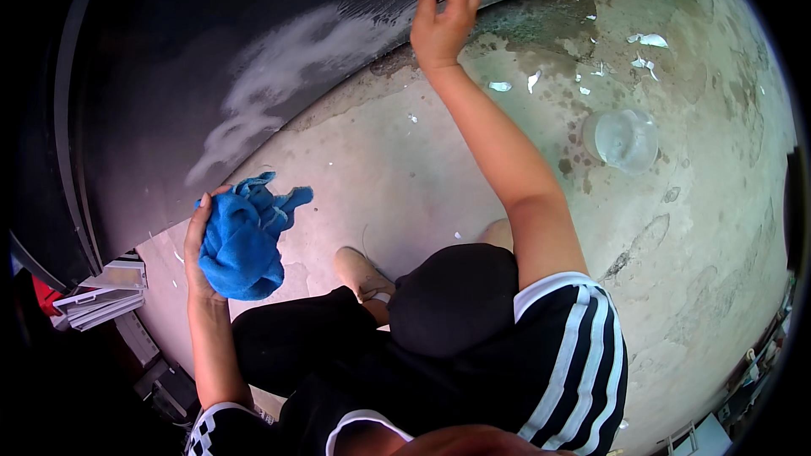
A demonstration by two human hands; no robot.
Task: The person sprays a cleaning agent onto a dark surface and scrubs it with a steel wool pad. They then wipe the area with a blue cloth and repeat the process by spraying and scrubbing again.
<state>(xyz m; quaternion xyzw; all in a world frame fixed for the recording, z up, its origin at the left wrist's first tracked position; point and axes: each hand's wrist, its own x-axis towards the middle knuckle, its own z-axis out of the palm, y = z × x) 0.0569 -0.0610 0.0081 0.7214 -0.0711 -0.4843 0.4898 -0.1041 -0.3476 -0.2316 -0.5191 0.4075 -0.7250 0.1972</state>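
Dark panel [160, 93] is at far left, smeared white. Right hand [446, 27]: fingers half-curled over it; contact or hold can't be told. Blue cloth [243, 245] is gripped in left hand [196, 249], fingers wrapped round; if floor [380, 160] grit is picked up, panel could be scratched.

Cloth [242, 245] in L hand [199, 245], nr panel [160, 67] on L; R hand [446, 21] farther fwd, at panel; tub [621, 140] on flr [380, 160] to R, scraps [649, 40] btwn it & panel.

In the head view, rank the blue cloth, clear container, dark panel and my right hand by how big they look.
1. Dark panel
2. Blue cloth
Clear container and right hand: too alike to rank.
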